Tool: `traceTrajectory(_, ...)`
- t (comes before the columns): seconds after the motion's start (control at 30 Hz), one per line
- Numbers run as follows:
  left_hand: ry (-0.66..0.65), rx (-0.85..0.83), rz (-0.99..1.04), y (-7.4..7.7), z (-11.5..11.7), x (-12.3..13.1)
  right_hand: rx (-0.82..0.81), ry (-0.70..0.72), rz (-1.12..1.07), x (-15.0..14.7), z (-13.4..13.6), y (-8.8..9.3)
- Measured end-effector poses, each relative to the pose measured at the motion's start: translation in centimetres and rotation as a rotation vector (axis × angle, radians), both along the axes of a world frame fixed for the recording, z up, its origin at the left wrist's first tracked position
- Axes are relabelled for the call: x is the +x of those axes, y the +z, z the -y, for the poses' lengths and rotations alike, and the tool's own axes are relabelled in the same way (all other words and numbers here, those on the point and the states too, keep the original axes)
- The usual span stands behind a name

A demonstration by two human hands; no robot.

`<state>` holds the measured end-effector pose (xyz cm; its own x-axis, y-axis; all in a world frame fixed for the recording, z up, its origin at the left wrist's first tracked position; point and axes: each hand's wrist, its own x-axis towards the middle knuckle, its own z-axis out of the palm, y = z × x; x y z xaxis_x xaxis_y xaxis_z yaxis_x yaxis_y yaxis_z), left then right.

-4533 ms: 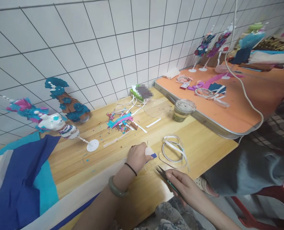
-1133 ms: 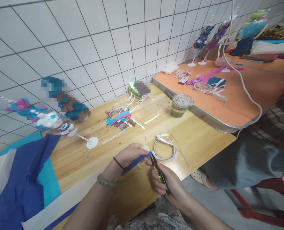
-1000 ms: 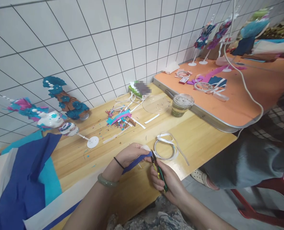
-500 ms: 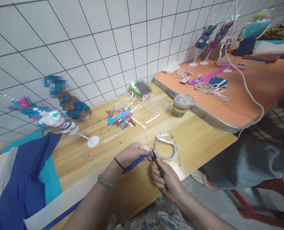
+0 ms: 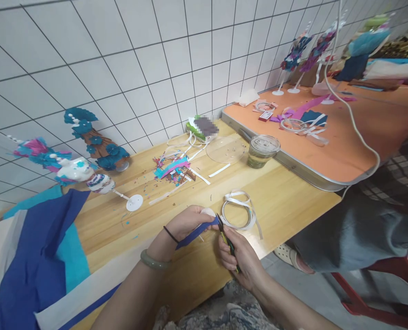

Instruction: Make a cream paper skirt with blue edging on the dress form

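My left hand [image 5: 193,220] is closed on a dark blue crepe paper strip [image 5: 194,234], pinched between thumb and fingers. A white piece [image 5: 208,212] shows beside the thumb; its kind is unclear. My right hand [image 5: 236,252] grips small scissors [image 5: 228,240] with black and yellow handles. Their dark blades point up and meet the end of the strip next to my left fingertips. Just beyond the right hand lies a coil of white tape [image 5: 238,213] on the wooden table [image 5: 176,208].
Paper scraps [image 5: 174,169] lie mid-table, near a lidded clear cup [image 5: 263,151]. Decorated paper figures [image 5: 99,176] stand by the wall at left. Blue crepe sheets [image 5: 35,256] cover the left side. An orange table [image 5: 355,142] adjoins at right, with a seated person's leg [image 5: 355,238] below.
The scissors' blades look closer together on the end of the strip, and the right hand has shifted very slightly. My left hand keeps its place.
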<state>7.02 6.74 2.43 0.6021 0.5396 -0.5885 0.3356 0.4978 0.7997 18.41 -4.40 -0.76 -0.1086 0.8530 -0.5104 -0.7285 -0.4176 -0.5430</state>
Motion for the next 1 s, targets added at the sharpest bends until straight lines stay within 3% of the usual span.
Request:
traceTrajectory(0.53,-0.006,0.049,0.075,-0.3,-0.1,-1.3,0.02,0.065,0.019,0.6,-0.1,0.1)
traceTrajectory(0.83,0.035,-0.008,0.168,-0.2,-0.3,-1.1,0.025,-0.093,0.207,6.4,-1.9,0.9)
traceTrajectory(0.9,0.033,0.001,0.157,0.0,-0.3,-0.9,0.004,-0.019,0.2,7.6,-1.6,1.0)
traceTrajectory(1.0,0.003,0.057,0.129,0.2,-0.5,-0.6,-0.045,0.225,0.131,8.3,-0.5,1.1)
